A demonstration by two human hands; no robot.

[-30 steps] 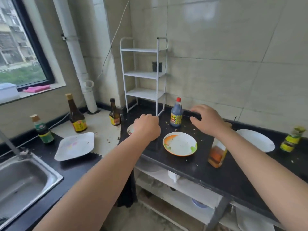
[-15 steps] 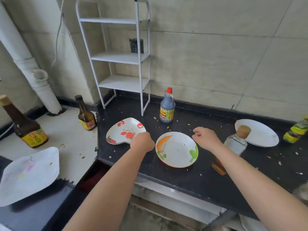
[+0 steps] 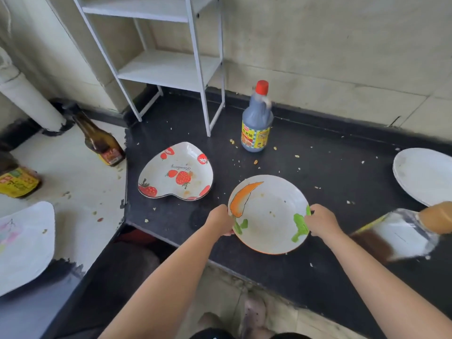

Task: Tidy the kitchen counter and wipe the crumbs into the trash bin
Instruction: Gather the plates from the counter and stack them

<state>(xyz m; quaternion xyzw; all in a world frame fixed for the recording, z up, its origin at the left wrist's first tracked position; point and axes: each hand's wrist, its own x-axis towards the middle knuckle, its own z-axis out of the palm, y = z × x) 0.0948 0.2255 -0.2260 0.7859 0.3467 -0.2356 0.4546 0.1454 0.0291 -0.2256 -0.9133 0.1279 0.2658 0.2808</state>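
A round white plate with an orange carrot and green marks lies near the front edge of the black counter. My left hand grips its left rim and my right hand grips its right rim. Pale crumbs are scattered over the counter, mostly behind the plate. A heart-shaped strawberry plate lies to the left of it. No trash bin is in view.
A dark sauce bottle with a red cap stands behind the plate. A white shelf rack stands at the back left. Another white plate and a clear corked bottle are at right. Brown bottles stand on the pale surface at left.
Both hands came down and towards me from the back of the counter and took hold of the carrot plate's rims. The camera moved closer and tilted down.
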